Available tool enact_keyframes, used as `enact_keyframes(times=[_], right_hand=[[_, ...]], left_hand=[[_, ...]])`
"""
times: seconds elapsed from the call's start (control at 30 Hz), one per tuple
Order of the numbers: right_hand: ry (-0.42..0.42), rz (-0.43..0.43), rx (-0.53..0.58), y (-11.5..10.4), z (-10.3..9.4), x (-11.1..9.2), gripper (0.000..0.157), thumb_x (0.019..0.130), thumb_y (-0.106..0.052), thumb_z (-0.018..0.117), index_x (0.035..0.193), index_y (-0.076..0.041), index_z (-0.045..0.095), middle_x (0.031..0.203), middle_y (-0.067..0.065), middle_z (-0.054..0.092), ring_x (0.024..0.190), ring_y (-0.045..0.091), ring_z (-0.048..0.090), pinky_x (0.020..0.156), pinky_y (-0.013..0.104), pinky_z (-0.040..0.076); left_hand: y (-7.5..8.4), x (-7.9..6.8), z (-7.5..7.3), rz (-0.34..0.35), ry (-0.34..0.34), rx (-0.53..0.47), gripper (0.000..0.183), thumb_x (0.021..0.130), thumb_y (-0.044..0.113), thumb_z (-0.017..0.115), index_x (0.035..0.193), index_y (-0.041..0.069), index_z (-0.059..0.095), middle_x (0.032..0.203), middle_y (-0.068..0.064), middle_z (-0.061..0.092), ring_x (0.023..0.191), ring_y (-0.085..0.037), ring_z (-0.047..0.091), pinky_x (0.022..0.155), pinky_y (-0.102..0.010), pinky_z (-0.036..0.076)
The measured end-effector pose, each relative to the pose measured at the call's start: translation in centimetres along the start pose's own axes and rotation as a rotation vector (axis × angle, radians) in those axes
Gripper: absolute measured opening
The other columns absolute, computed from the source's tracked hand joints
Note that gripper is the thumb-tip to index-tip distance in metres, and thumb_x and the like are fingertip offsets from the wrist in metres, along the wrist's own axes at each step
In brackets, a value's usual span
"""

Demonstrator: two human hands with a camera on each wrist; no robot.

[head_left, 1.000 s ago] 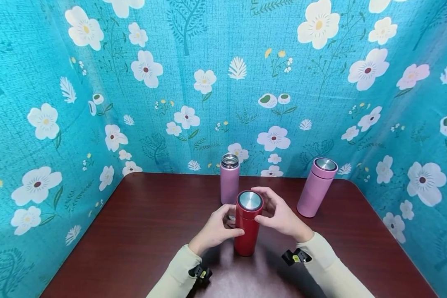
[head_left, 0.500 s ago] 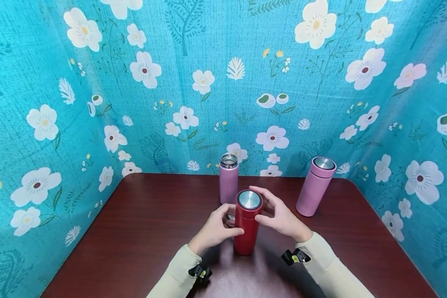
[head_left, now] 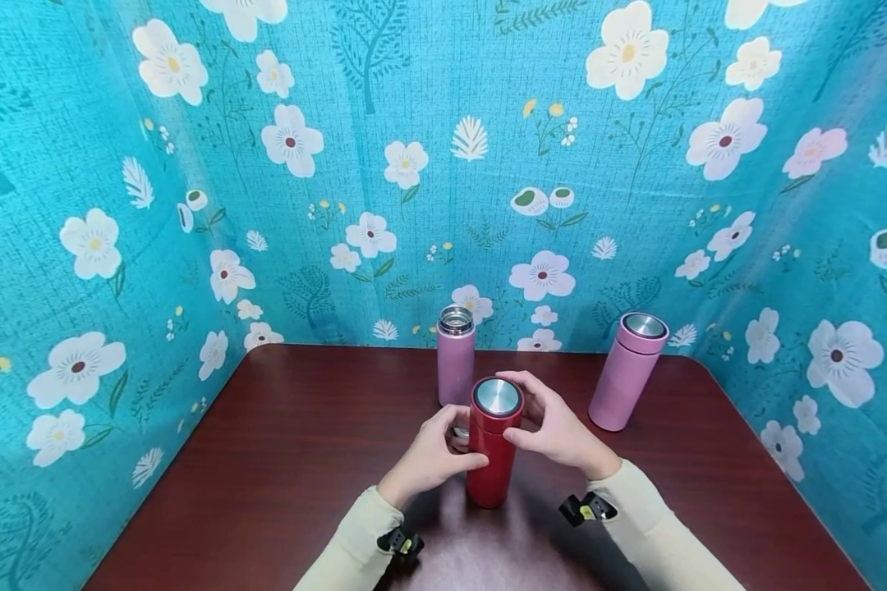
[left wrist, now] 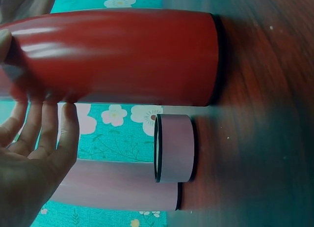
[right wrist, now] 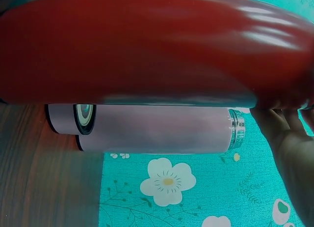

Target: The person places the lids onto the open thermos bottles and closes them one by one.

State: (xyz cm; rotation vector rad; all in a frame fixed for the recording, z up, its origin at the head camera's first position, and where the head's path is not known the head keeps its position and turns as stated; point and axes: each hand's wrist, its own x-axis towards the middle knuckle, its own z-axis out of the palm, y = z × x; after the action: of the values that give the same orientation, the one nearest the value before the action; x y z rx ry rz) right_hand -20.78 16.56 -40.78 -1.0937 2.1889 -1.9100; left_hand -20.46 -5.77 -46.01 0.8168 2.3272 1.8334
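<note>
- The red flask (head_left: pixel 490 464) stands upright on the worktop (head_left: pixel 303 427), near the middle, its lid (head_left: pixel 498 396) seated with the steel disc facing up.
- The left hand (head_left: pixel 430 451) holds the body, thumb on the near side and fingertips against the far side; a firm, level hold there should stop the flask turning.
- The right hand (head_left: pixel 554 423) curves round the top, thumb close to the lid seam (the head view hides part of its fingers). If the lid is to be twisted, those fingers would do best wholly above the seam, since any grip on the body works against the turn.
- Keeping the base flat seems wise; sideways force up high could tip so tall a thing.
- Mind the far side: a loose pink cap (left wrist: pixel 176 148) stands just beyond the red flask, beside the uncapped pink flask (head_left: pixel 456 365), and a careless knuckle might knock either.
- The capped pink flask (head_left: pixel 627 382), far right, stands well apart from both hands.
</note>
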Motion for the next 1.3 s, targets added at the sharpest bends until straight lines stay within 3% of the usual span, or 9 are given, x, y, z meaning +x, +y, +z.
enact_keyframes(times=[0.77, 1.0, 1.13, 1.3], right_hand=[[0.039, 0.037, -0.018, -0.14, 0.02, 0.2, 0.07, 0.075, -0.006, 0.076, 0.131, -0.008, 0.035, 0.123, 0.013, 0.052, 0.11, 0.024, 0.057, 0.084, 0.037, 0.052], [-0.02, 0.036, -0.024, -0.13, -0.38, 0.06, 0.077, 0.079, -0.007, 0.073, 0.143, -0.012, 0.031, 0.136, 0.009, 0.045, 0.12, 0.023, 0.051, 0.09, 0.039, 0.049], [-0.038, 0.028, -0.029, -0.03, -0.54, 0.03, 0.077, 0.079, -0.007, 0.073, 0.144, -0.011, 0.032, 0.135, 0.01, 0.046, 0.12, 0.024, 0.051, 0.09, 0.039, 0.049], [-0.016, 0.035, -0.011, 0.04, -0.4, 0.03, 0.074, 0.076, -0.006, 0.075, 0.137, -0.01, 0.035, 0.128, 0.012, 0.051, 0.115, 0.024, 0.054, 0.086, 0.038, 0.051]], left_hand=[[-0.06, 0.09, 0.06, 0.009, 0.009, -0.02, 0.052, 0.076, 0.02, 0.08, 0.12, 0.011, 0.052, 0.11, -0.003, 0.058, 0.094, -0.029, 0.063, 0.082, -0.049, 0.052], [-0.31, 0.34, -0.01, -0.004, 0.017, 0.024, 0.049, 0.076, 0.022, 0.081, 0.117, 0.014, 0.054, 0.107, 0.0, 0.059, 0.094, -0.028, 0.062, 0.08, -0.042, 0.054], [-0.31, 0.36, 0.05, -0.014, 0.02, 0.025, 0.049, 0.076, 0.022, 0.08, 0.117, 0.015, 0.054, 0.107, 0.0, 0.059, 0.094, -0.027, 0.062, 0.079, -0.039, 0.054], [-0.03, 0.14, 0.26, -0.02, 0.017, -0.014, 0.051, 0.076, 0.021, 0.08, 0.118, 0.013, 0.053, 0.108, -0.001, 0.058, 0.093, -0.026, 0.064, 0.081, -0.047, 0.052]])
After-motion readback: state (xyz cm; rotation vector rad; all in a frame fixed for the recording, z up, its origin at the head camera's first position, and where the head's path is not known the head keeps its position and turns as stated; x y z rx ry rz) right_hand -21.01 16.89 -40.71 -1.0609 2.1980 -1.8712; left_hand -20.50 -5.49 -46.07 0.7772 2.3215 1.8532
